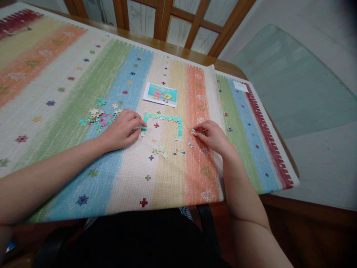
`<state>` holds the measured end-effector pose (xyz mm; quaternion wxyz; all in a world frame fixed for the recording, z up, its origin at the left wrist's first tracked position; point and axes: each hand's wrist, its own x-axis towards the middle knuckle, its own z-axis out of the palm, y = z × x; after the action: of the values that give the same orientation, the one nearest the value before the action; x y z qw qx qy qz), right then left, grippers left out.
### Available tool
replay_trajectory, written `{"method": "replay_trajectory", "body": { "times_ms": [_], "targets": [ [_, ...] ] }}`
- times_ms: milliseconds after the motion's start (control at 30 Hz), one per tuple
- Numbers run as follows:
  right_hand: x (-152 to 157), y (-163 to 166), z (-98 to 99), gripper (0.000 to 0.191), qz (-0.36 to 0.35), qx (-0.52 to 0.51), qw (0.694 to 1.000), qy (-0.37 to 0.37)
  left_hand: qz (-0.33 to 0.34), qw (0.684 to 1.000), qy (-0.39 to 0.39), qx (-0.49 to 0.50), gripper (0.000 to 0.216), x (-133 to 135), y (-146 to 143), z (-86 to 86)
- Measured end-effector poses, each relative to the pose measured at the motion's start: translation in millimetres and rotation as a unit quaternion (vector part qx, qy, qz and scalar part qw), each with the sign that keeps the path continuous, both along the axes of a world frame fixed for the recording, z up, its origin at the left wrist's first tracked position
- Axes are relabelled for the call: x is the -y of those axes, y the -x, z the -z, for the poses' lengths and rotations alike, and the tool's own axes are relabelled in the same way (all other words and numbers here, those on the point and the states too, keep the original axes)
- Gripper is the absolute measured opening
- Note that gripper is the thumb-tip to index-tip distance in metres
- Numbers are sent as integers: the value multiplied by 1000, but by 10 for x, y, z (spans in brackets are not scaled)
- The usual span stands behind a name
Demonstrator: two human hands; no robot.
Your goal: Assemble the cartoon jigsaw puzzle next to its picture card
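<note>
A partly joined jigsaw border (179, 128) in teal forms a top edge with two sides, open at the bottom. My left hand (125, 128) is curled at its left side, index fingertip and thumb closed at a teal puzzle piece (143, 133) there; the fingers partly hide it. To the right of the border, my right hand (213, 136) pinches a small puzzle piece (193, 131) between thumb and fingers, above the orange stripe. Several loose pieces (165, 154) lie in a row below the border, and a yellowish piece (190, 145) sits just under my right fingertips.
A heap of mixed puzzle pieces (103, 117) lies left, beyond my left hand. Behind the border is a printed cartoon picture (160, 95). A white paper slip (240, 86) rests at the far right of the striped tablecloth (134, 186). The table's right edge curves beyond my right arm.
</note>
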<state>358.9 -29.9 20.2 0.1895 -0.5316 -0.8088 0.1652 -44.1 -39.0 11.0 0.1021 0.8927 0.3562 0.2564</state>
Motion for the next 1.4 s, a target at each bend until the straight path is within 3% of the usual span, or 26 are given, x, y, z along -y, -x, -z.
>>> {"method": "replay_trajectory", "body": {
  "times_ms": [467, 1400],
  "targets": [
    [43, 66, -91, 10, 35, -12, 998, 44, 5, 1000, -17, 7, 20, 5, 2, 7],
    [84, 108, -138, 13, 39, -16, 999, 30, 4, 1000, -18, 0, 20, -1, 9, 9]
  ]
}}
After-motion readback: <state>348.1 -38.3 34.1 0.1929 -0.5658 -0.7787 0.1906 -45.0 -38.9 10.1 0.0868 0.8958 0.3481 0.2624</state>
